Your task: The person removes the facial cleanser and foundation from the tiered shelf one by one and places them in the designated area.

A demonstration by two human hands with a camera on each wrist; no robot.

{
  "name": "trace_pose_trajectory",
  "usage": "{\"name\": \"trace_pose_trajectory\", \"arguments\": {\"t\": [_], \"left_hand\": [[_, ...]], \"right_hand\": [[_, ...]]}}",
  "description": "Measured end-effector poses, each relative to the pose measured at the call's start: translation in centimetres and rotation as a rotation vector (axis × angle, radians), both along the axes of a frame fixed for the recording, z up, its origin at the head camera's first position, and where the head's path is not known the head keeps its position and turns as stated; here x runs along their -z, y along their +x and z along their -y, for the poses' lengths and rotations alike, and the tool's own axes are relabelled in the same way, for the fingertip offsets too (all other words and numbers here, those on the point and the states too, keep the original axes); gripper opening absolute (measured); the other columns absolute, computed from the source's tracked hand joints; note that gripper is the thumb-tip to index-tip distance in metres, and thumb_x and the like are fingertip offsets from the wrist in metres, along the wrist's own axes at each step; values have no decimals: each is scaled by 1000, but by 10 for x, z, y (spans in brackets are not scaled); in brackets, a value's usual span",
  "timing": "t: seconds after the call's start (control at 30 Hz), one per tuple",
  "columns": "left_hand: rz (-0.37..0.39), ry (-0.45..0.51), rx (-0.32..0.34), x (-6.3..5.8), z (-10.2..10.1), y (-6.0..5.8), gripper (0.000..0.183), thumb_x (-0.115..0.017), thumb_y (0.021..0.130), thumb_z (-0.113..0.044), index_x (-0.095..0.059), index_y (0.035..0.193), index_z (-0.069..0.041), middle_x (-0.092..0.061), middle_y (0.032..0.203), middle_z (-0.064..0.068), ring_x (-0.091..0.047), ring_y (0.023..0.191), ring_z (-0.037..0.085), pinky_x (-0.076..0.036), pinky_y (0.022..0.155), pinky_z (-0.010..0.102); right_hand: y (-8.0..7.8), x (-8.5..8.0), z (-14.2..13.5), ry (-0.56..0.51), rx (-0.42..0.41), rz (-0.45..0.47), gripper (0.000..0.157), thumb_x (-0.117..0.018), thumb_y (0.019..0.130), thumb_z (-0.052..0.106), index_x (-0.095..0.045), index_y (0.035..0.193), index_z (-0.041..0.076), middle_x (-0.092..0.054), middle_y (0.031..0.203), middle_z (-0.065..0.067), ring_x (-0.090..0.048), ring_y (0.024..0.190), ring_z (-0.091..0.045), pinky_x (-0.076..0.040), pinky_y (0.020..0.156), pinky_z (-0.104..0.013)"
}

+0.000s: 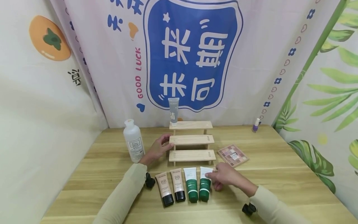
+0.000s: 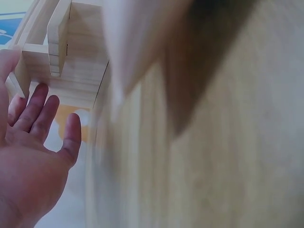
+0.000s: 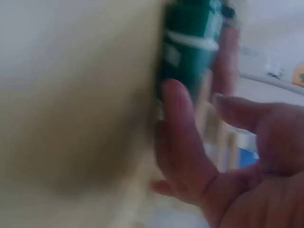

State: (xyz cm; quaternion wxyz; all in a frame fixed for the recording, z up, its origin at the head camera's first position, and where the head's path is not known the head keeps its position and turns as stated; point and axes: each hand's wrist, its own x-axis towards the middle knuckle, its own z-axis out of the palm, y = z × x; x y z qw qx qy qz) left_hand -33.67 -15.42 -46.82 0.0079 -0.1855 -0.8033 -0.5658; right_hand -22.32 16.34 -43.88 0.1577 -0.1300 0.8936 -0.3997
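On the table, a three-tier wooden display stand (image 1: 193, 139) has my left hand (image 1: 158, 150) at its left side. Thumb and fingers pinch the end of the middle shelf, while the other fingers spread loosely in the left wrist view. A grey-blue tube (image 1: 173, 110) stands cap down on the top tier. My right hand (image 1: 223, 176) pinches a green-and-white cosmetic tube (image 1: 205, 185), the rightmost in a row before the stand. Beside it lie a matching tube (image 1: 191, 185) and two beige BB cream tubes (image 1: 164, 188) with black caps. The right wrist view is blurred.
A white plastic bottle (image 1: 134, 143) stands left of my left hand. An eyeshadow palette (image 1: 233, 155) lies right of the stand. At the back right is a purple nail polish bottle (image 1: 255, 127). A printed curtain (image 1: 123, 77) hangs behind the table.
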Motion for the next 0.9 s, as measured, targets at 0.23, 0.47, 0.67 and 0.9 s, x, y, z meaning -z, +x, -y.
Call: {"name": "trace_pose_trajectory", "arguments": {"t": [0.23, 0.47, 0.67, 0.9], "left_hand": [[16, -2, -36, 7, 5, -2, 56, -68, 93, -19, -46, 141, -2, -53, 139, 16, -44, 134, 34, -32, 115, 50], [4, 3, -11, 11, 5, 1, 59, -69, 92, -23, -45, 141, -1, -52, 139, 17, -44, 133, 36, -33, 114, 51], [-15, 20, 22, 13, 4, 2, 57, -68, 93, -18, -44, 141, 2, -52, 139, 19, -45, 132, 36, -35, 113, 50], [-29, 18, -10, 7, 3, 1, 57, -68, 93, -20, -45, 141, 0, -52, 139, 17, -45, 132, 35, -35, 113, 50]], "right_hand": [[-41, -75, 23, 10, 26, -286, 60, -65, 93, 39, -51, 132, -5, -68, 83, -10, -68, 72, -24, -61, 67, -37], [-128, -103, 89, -98, 82, -433, 90, -73, 84, 47, -30, 151, 5, -46, 144, -20, -49, 128, -33, -45, 104, -50], [-160, -89, 132, -91, 40, -466, 72, -75, 85, 40, -43, 139, 4, -56, 131, -14, -55, 118, -28, -50, 98, -44], [-163, -94, 151, -186, 114, -508, 43, -68, 93, 27, -50, 124, 4, -62, 116, -13, -61, 102, -24, -56, 89, -41]]}}
